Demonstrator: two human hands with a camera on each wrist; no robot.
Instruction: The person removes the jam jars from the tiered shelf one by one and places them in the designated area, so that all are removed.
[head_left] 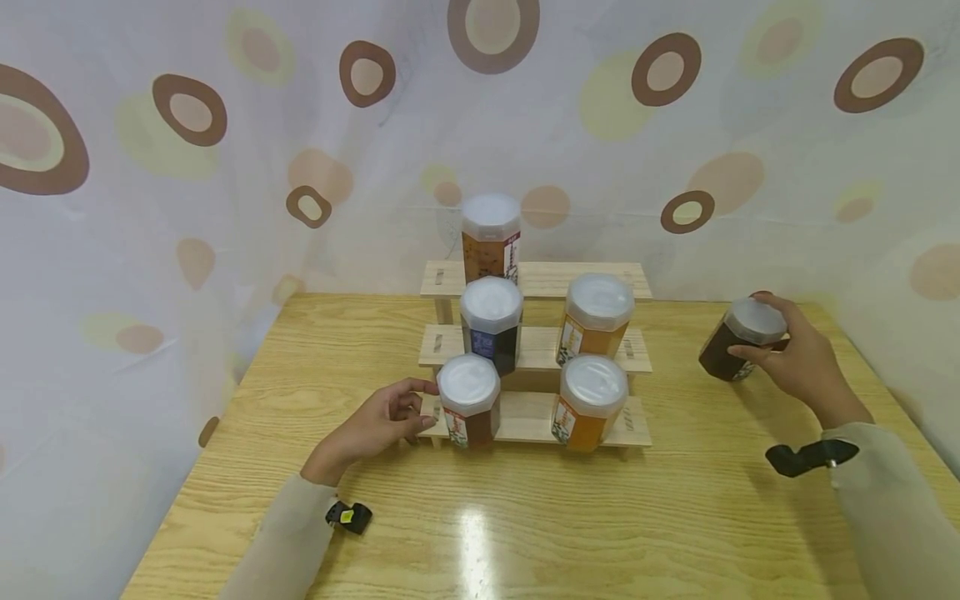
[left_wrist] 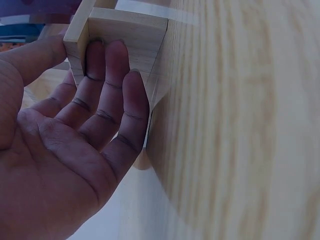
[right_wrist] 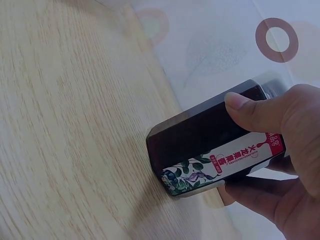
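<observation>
At the right of the table, my right hand [head_left: 806, 362] grips a dark jam jar [right_wrist: 200, 140] with a clear lid, thumb on one side and fingers on the other. The jar's base is close over the wood, and its label shows leaves and red writing. My left hand [head_left: 378, 423] rests at the left end of the lowest shelf of a wooden three-step rack [head_left: 525, 417], fingers loosely bent beside the board's end in the left wrist view. Right beside its fingertips stands a reddish-brown jar [head_left: 471, 400] on that shelf.
An orange jar [head_left: 588, 404] shares the lowest shelf. The middle shelf bears a dark jar [head_left: 492, 325] and another orange jar [head_left: 597, 321]; a brown jar [head_left: 491, 242] stands at the top left. A patterned cloth [head_left: 420, 150] hangs behind the wooden table [head_left: 570, 525].
</observation>
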